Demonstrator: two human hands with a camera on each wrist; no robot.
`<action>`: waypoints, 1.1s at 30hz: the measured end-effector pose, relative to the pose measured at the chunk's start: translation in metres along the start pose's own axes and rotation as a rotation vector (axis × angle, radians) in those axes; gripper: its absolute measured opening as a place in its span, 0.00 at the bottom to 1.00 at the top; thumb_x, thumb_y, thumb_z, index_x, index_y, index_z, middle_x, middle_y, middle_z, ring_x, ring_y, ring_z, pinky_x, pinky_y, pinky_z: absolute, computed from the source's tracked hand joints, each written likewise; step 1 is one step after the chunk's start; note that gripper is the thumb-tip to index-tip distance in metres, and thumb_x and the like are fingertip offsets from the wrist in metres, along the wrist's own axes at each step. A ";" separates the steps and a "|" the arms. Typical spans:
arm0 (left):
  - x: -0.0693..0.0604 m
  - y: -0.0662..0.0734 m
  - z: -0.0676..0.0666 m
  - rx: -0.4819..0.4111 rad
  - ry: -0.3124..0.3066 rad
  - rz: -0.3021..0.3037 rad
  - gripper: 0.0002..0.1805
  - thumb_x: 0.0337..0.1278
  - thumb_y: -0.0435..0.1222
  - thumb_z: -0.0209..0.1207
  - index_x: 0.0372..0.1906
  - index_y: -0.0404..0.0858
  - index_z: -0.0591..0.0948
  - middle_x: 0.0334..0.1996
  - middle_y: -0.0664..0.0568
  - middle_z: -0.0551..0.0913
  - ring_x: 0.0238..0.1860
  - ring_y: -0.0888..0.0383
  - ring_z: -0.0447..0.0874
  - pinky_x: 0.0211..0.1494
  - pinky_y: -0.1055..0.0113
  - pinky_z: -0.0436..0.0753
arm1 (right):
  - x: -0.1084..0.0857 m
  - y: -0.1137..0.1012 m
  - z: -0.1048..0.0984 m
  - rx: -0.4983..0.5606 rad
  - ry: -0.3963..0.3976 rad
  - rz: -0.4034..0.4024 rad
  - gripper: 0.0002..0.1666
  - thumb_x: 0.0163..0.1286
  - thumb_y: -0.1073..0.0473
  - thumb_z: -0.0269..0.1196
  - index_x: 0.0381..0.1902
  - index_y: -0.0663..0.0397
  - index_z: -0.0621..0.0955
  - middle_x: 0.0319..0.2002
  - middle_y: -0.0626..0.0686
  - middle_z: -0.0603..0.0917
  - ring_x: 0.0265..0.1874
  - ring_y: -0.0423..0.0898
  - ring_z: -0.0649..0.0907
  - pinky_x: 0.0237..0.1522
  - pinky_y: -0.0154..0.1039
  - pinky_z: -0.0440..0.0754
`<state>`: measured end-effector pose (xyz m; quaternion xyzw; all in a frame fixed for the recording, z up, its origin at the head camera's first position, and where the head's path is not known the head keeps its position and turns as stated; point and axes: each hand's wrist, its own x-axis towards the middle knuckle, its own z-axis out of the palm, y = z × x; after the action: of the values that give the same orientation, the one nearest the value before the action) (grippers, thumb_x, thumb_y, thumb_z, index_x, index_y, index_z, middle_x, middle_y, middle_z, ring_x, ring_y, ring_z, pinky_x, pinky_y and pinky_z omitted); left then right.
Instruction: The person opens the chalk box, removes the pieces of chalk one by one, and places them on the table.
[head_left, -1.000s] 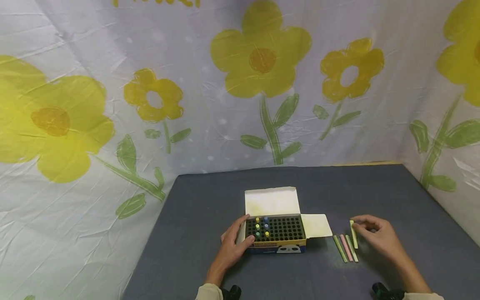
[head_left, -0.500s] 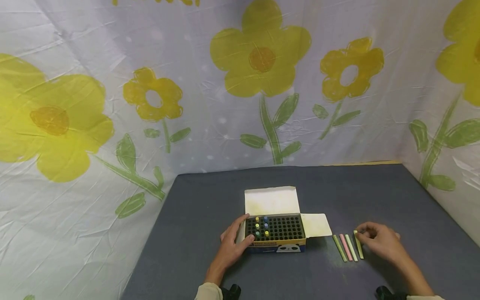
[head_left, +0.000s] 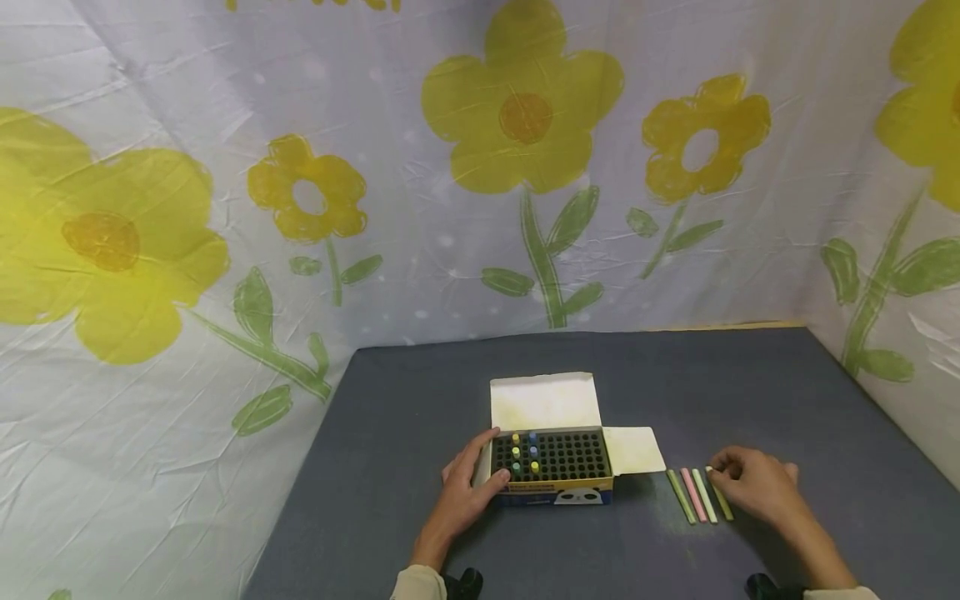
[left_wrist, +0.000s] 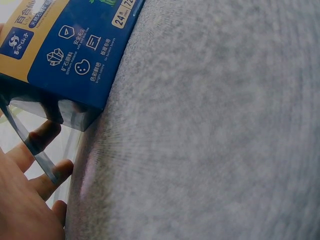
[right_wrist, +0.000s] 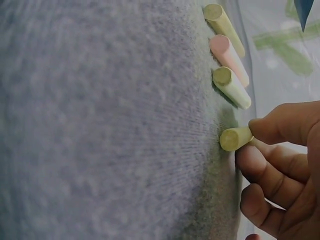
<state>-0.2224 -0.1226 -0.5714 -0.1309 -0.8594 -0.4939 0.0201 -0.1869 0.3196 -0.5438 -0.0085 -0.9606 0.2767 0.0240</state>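
Note:
An open chalk box, blue and yellow, stands on the dark tabletop. Several chalk sticks poke up from its black holed insert, in two columns toward the left. My left hand holds the box by its left end, thumb at the front corner and fingers toward the back. At the right, my right hand pinches the upper end of a yellow-green chalk stick between thumb and finger. Beside it lie a white-green chalk, a pink chalk and a green chalk, roughly parallel.
The box's white lid is folded back behind it. A side flap sticks out toward the loose chalks. A white cloth printed with yellow flowers hangs behind and beside the grey table.
My right hand has brought the yellow-green chalk down and slightly toward me, to the right end of the row. The neighbouring white-green chalk has shifted slightly. My left hand stays on the box.

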 end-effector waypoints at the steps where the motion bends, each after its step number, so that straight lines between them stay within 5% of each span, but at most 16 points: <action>1: 0.000 0.000 0.000 0.000 0.000 0.000 0.35 0.63 0.53 0.63 0.74 0.67 0.67 0.74 0.54 0.70 0.71 0.43 0.69 0.69 0.34 0.50 | 0.000 0.000 0.000 -0.002 0.001 0.001 0.10 0.69 0.53 0.65 0.40 0.53 0.88 0.27 0.44 0.87 0.27 0.42 0.79 0.39 0.53 0.59; 11: 0.000 0.000 -0.001 0.006 0.016 0.006 0.35 0.62 0.53 0.63 0.73 0.67 0.68 0.73 0.54 0.72 0.70 0.44 0.70 0.68 0.34 0.52 | 0.001 -0.002 -0.001 0.034 0.038 0.026 0.15 0.73 0.49 0.62 0.45 0.54 0.86 0.28 0.45 0.88 0.27 0.43 0.80 0.38 0.51 0.59; 17: 0.000 0.000 -0.001 0.016 0.013 -0.003 0.35 0.62 0.54 0.63 0.74 0.67 0.67 0.73 0.55 0.72 0.69 0.45 0.71 0.67 0.35 0.53 | 0.002 -0.014 -0.005 0.165 0.055 0.031 0.21 0.75 0.47 0.61 0.52 0.57 0.83 0.31 0.51 0.88 0.26 0.40 0.79 0.45 0.61 0.61; 21: 0.001 -0.002 -0.001 0.017 0.013 0.002 0.34 0.63 0.54 0.63 0.74 0.66 0.67 0.74 0.54 0.71 0.69 0.43 0.71 0.66 0.34 0.53 | 0.003 -0.026 -0.008 0.271 0.047 0.046 0.25 0.77 0.45 0.60 0.58 0.58 0.81 0.31 0.55 0.86 0.22 0.41 0.76 0.36 0.49 0.73; 23: 0.001 -0.003 0.000 0.025 0.011 0.011 0.35 0.64 0.53 0.62 0.75 0.65 0.67 0.74 0.53 0.71 0.69 0.42 0.71 0.66 0.33 0.54 | 0.002 -0.033 -0.008 0.298 0.065 0.037 0.25 0.77 0.45 0.59 0.59 0.58 0.80 0.32 0.56 0.85 0.23 0.43 0.77 0.27 0.40 0.71; 33: 0.000 -0.002 0.001 0.014 0.009 0.000 0.35 0.62 0.54 0.63 0.73 0.68 0.67 0.74 0.55 0.71 0.71 0.44 0.69 0.68 0.34 0.51 | 0.000 -0.062 0.008 0.465 0.198 -0.135 0.17 0.76 0.57 0.62 0.58 0.57 0.81 0.39 0.51 0.86 0.38 0.37 0.81 0.46 0.44 0.76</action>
<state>-0.2233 -0.1228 -0.5731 -0.1287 -0.8626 -0.4885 0.0250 -0.1870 0.2633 -0.5176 0.0344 -0.8626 0.4856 0.1377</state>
